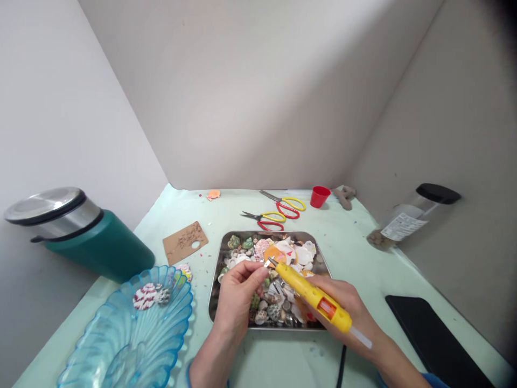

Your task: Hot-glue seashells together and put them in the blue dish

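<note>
My right hand [347,302] grips a yellow glue gun [307,288], with a clear glue stick [361,338] poking out of its back end. The gun's dark nozzle tip meets, or nearly meets, a small white piece [267,263] pinched between my left thumb and fingers. That piece is too small to name for certain. My left hand [240,291] is closed around it, above a metal tray [212,293] full of shells. Green, spiral and spotted shells lie in the tray, along with flat white and orange ones. Both hands partly hide the tray's contents.
A blue scalloped dish [133,345] with a few shells stands left, beside a green tumbler [100,242] and brown board [177,245]. Two scissors [264,217], a red cup [320,196] and a grey shape [344,196] lie behind. Right: a clear jar [399,221] and a black slab [432,334].
</note>
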Demonstrator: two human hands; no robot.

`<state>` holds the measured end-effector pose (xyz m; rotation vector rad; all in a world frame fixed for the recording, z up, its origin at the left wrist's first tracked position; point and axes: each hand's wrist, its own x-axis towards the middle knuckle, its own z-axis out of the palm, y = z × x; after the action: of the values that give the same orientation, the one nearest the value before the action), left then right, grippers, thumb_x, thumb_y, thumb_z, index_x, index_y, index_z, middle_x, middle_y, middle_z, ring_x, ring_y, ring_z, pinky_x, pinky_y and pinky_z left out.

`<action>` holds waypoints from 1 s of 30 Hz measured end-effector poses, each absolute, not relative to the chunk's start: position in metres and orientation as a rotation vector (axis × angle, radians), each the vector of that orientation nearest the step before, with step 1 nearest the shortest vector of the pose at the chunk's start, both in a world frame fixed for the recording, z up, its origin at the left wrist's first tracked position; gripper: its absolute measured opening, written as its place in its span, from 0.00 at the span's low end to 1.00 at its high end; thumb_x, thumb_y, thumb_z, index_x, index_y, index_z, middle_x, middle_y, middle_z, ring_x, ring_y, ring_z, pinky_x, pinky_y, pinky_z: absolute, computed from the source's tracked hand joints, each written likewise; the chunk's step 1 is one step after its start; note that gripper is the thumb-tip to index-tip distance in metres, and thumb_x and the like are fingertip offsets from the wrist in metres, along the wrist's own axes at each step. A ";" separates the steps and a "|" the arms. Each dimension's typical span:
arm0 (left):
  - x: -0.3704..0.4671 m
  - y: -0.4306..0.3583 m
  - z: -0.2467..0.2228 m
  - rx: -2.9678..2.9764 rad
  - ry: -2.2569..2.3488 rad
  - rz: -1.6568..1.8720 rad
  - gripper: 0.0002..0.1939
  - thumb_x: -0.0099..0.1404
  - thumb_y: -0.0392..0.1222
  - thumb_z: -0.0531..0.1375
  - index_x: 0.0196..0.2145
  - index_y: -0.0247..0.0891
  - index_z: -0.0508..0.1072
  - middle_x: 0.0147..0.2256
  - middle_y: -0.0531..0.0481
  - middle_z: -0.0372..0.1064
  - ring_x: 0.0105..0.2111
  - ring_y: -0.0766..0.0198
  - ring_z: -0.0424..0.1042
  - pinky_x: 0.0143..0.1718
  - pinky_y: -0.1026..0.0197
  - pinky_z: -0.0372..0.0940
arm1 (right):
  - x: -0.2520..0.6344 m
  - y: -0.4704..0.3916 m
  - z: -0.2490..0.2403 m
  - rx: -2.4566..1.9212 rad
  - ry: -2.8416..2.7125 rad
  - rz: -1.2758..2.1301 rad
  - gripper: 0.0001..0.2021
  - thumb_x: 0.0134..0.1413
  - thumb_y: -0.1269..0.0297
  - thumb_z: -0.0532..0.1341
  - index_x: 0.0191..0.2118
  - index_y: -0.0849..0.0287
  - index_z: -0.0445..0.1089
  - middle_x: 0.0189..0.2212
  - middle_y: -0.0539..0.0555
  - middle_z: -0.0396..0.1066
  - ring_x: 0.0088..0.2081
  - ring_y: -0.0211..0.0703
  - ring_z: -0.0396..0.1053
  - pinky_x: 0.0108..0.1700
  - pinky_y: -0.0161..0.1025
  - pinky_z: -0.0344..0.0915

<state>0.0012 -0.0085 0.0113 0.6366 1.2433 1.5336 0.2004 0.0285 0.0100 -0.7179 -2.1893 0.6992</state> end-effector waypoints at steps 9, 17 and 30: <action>0.001 -0.009 0.011 0.645 1.245 1.538 0.10 0.49 0.42 0.70 0.26 0.33 0.76 0.19 0.57 0.65 0.17 0.75 0.57 0.19 0.70 0.54 | 0.202 0.030 0.007 -0.711 -2.226 0.739 0.08 0.59 0.60 0.58 0.34 0.58 0.71 0.25 0.53 0.72 0.25 0.42 0.68 0.28 0.36 0.62; 0.000 -0.008 0.009 0.608 1.234 1.537 0.11 0.48 0.43 0.71 0.26 0.34 0.76 0.19 0.57 0.65 0.17 0.76 0.57 0.19 0.70 0.53 | 0.202 0.029 0.008 -0.710 -2.275 0.819 0.10 0.61 0.59 0.56 0.31 0.58 0.66 0.24 0.53 0.70 0.25 0.41 0.65 0.29 0.37 0.60; 0.001 -0.008 0.011 0.582 1.231 1.535 0.12 0.46 0.43 0.71 0.25 0.33 0.76 0.17 0.58 0.63 0.16 0.76 0.56 0.18 0.70 0.52 | 0.201 0.030 0.008 -0.694 -2.309 0.792 0.12 0.61 0.59 0.55 0.28 0.57 0.64 0.23 0.52 0.68 0.24 0.40 0.63 0.28 0.37 0.57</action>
<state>0.0009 -0.0079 0.0109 0.5815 1.2309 1.5351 0.2006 0.0296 0.0080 -0.6938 -2.3090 0.7920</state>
